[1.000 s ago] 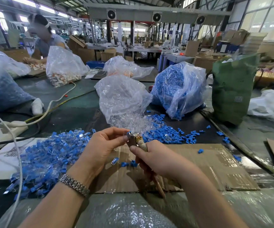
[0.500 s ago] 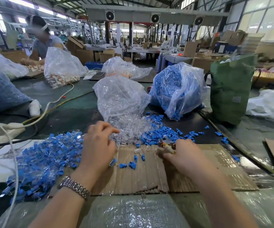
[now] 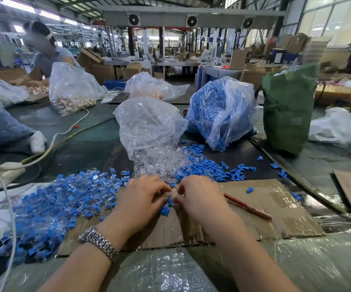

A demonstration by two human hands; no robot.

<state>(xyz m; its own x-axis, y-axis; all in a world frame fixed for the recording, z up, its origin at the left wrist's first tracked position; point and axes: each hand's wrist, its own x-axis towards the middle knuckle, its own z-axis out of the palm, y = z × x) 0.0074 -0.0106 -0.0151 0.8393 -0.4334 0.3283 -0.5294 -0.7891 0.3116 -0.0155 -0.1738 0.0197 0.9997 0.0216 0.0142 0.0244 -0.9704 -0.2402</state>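
A heap of blue-and-clear pieces [image 3: 65, 201] lies at nine o'clock of the left hand [image 3: 143, 200]. That hand's curled fingers pinch a small clear piece [image 3: 171, 193] above the cardboard sheet [image 3: 275, 207]. The right hand [image 3: 200, 200] pinches the same piece from three o'clock. Loose blue caps [image 3: 164, 211] sit at six o'clock just below it. At the right hand's three o'clock a red-handled tool [image 3: 247, 206] lies on the cardboard, held by neither hand.

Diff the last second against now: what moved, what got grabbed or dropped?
The left grip and right grip came down from mid-air to the cardboard. The right grip let go of the stick tool, which now lies on the cardboard to its right. Both now pinch small pieces where they meet. The clear bag, blue bag and left pile stayed put.
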